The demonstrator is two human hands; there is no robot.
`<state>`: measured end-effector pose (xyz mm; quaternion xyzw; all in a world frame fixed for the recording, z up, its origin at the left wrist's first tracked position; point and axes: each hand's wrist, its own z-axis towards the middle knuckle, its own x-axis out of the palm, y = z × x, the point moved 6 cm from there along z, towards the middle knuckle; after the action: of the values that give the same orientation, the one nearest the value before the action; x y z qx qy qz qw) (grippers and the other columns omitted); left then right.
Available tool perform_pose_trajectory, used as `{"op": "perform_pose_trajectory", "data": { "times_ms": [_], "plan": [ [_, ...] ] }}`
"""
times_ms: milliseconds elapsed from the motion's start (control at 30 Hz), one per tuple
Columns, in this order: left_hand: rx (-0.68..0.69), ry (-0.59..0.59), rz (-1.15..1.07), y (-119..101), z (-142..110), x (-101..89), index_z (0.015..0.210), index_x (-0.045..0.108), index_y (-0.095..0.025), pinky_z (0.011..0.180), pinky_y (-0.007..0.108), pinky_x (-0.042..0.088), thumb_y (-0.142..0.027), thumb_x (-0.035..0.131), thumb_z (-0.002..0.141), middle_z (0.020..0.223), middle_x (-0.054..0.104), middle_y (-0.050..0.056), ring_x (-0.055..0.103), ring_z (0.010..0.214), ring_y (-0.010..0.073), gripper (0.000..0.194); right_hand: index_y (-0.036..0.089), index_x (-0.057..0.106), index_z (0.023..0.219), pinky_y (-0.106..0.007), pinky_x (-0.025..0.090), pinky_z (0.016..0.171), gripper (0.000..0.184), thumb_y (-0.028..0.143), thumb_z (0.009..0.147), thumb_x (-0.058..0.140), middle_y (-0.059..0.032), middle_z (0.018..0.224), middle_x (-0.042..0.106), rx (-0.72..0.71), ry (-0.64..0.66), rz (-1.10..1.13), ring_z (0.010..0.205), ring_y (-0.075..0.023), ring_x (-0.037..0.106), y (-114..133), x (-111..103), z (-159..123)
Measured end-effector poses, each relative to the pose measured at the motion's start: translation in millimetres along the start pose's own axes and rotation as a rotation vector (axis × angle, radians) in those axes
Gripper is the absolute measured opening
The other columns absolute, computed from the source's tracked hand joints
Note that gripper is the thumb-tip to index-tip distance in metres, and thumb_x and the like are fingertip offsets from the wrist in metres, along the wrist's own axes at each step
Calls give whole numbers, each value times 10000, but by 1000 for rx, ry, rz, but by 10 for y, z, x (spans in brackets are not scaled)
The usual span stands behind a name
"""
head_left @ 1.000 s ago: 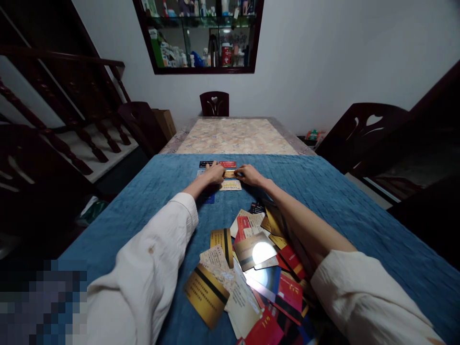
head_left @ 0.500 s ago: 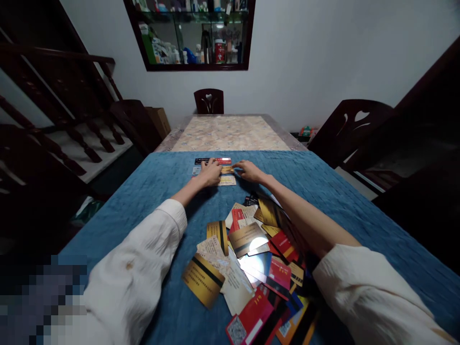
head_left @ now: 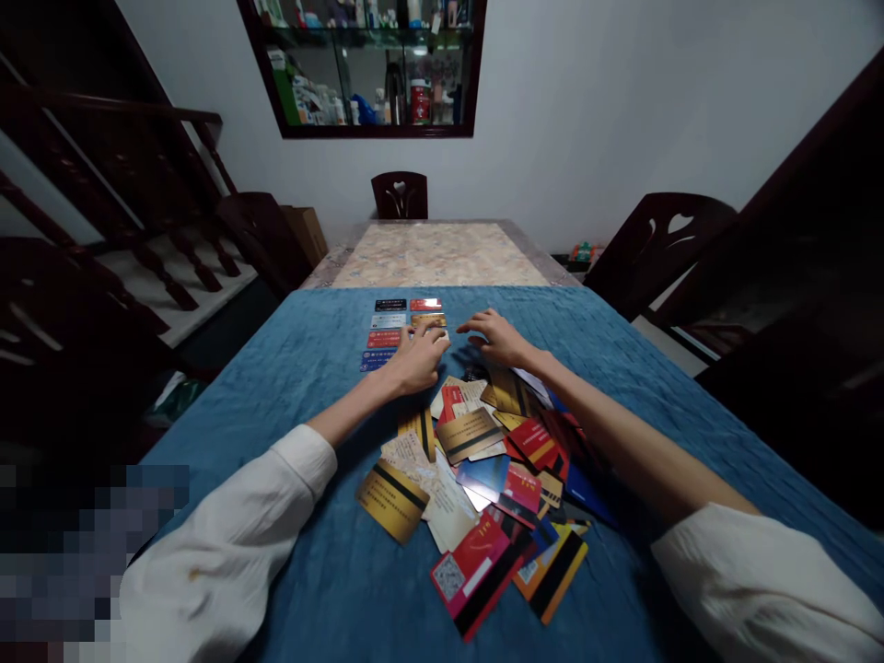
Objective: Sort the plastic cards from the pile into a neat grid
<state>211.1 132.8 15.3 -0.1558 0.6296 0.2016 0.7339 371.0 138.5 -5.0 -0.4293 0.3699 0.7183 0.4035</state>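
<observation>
Bank cards lie in two columns on the blue cloth (head_left: 304, 368). The left column holds a black card (head_left: 390, 305), a light blue card (head_left: 388, 321), a red card (head_left: 384, 339) and a blue card (head_left: 377, 359). Beside it are another red card (head_left: 425, 304) and a gold card (head_left: 429, 319). My left hand (head_left: 416, 359) rests over the near end of the right column, fingers bent and apart, partly hiding a pale card there. My right hand (head_left: 498, 337) hovers just right of the columns, fingers loosely apart, holding nothing visible.
A loose heap of overlapping cards (head_left: 471, 435) lies nearer me, between my forearms. Past the cloth, a patterned tabletop (head_left: 442, 253) continues towards a chair (head_left: 400, 195). Another chair (head_left: 656, 244) stands at the right, with a railing (head_left: 138, 221) at the left.
My left hand has moved nearer me, uncovering the far cards of both columns. My right hand has shifted slightly right, away from the gold card. The view has shifted a little.
</observation>
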Motion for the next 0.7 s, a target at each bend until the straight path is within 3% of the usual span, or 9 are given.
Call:
{"op": "perform_pose_trajectory", "data": {
  "times_ms": [300, 533, 700],
  "plan": [
    [165, -64, -81, -539, -266, -46, 1208, 603, -193, 1033, 583, 332, -188, 498, 913, 1398, 546, 139, 336, 1376, 341, 313, 215, 710, 1160, -399, 421, 897, 300, 177, 924, 528, -98, 1049, 699, -94, -63, 29, 982, -247, 527, 270, -163, -505],
    [317, -118, -183, -995, -439, -74, 1200, 611, -190, 1026, 575, 334, -294, 553, 928, 1335, 591, 146, 387, 1337, 344, 298, 210, 718, 1102, -411, 440, 865, 267, 211, 960, 492, -107, 1014, 699, -49, -107, 56, 989, -253, 512, 350, -340, -1016],
    [441, -77, -227, -1328, -464, -59, 1139, 635, -169, 1048, 594, 324, -425, 575, 929, 1240, 638, 142, 405, 1328, 355, 337, 228, 724, 1068, -431, 458, 869, 251, 194, 942, 510, -96, 990, 707, -50, -138, 77, 984, -254, 531, 351, -409, -1229]
  ]
}}
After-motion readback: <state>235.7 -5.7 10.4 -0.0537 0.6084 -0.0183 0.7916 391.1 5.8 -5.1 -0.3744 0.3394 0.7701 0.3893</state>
